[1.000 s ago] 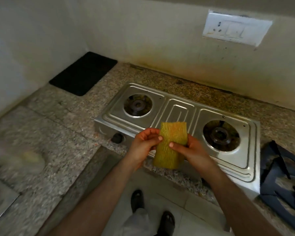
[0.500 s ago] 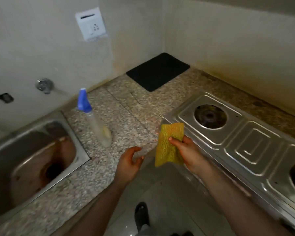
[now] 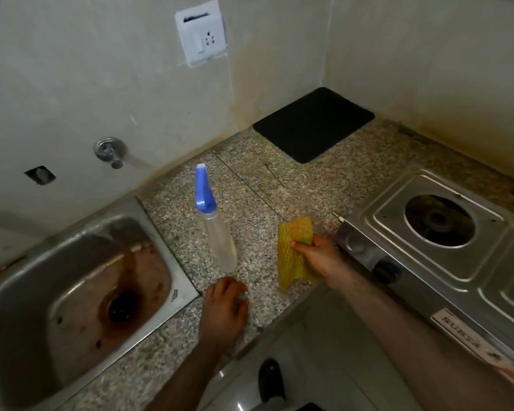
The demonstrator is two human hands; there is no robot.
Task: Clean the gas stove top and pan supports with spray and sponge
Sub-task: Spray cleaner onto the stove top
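My right hand (image 3: 321, 258) holds a flat yellow-green sponge (image 3: 294, 250) upright above the granite counter (image 3: 258, 203), just left of the steel gas stove (image 3: 445, 262). The stove's left burner (image 3: 438, 221) is bare, with no pan support on it. A clear spray bottle (image 3: 217, 235) with a blue trigger head stands on the counter between sink and sponge. My left hand (image 3: 224, 310) hovers over the counter just below the bottle's base, fingers curled and apart, holding nothing.
A stained steel sink (image 3: 21, 283) fills the lower left. A black mat (image 3: 312, 123) lies in the counter's back corner. A wall socket (image 3: 201, 35) and a tap fitting (image 3: 109, 149) are on the wall. The counter's front edge runs diagonally below my hands.
The view has swung left from the stove to the sink and bottle. My left hand let go of the sponge and moved toward the spray bottle; my right hand keeps the sponge.
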